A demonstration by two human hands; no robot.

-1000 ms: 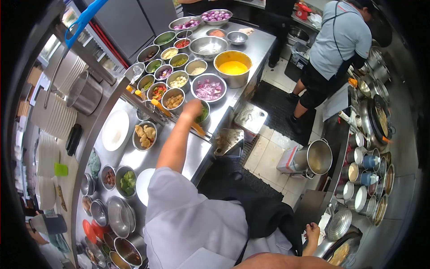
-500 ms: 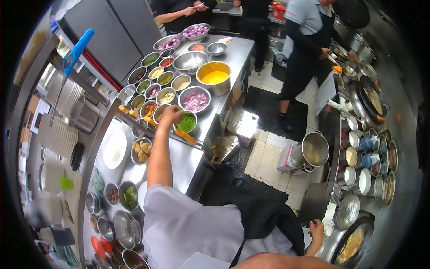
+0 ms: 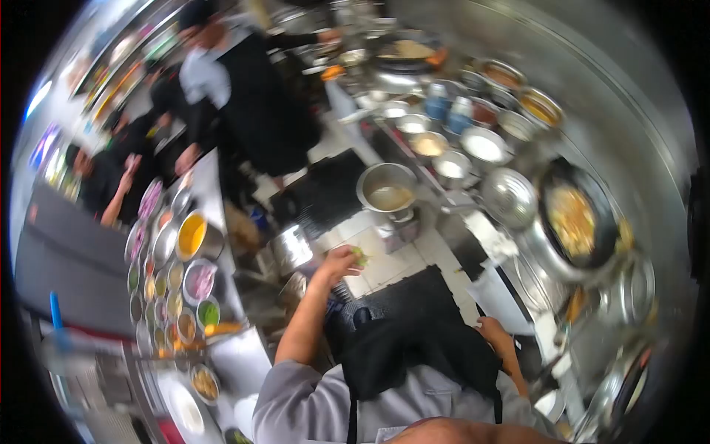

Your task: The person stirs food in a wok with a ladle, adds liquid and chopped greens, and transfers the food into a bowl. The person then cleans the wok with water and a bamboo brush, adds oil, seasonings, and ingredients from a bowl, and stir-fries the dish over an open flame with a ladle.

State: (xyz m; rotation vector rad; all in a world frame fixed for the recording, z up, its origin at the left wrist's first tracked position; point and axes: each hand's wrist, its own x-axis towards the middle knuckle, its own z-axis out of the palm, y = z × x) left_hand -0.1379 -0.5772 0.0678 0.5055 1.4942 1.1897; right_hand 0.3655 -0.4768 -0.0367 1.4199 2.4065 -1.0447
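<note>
My left hand point(image 3: 340, 263) is out over the floor, past the counter, with its fingers pinched round a small bunch of chopped greens point(image 3: 360, 257). The pot point(image 3: 386, 189) stands just beyond it, not touching. My right hand point(image 3: 494, 333) is low by the stove side, near a white sheet-like surface point(image 3: 499, 300); its fingers are small and blurred, and I cannot see whether they hold anything. A bowl of chopped greens point(image 3: 209, 312) stands on the left counter. A wok point(image 3: 575, 214) with yellowish food sits at the right.
Ingredient bowls and a pot of yellow liquid point(image 3: 191, 235) crowd the left counter point(image 3: 233, 296). A perforated ladle point(image 3: 509, 197) lies beside the wok. Seasoning containers point(image 3: 484, 144) line the back right. A co-worker point(image 3: 259, 96) stands at the far stove; other people are behind.
The view has swung toward the stove. My left hand has left the bowl of greens and moved right over the floor with greens in its fingers.
</note>
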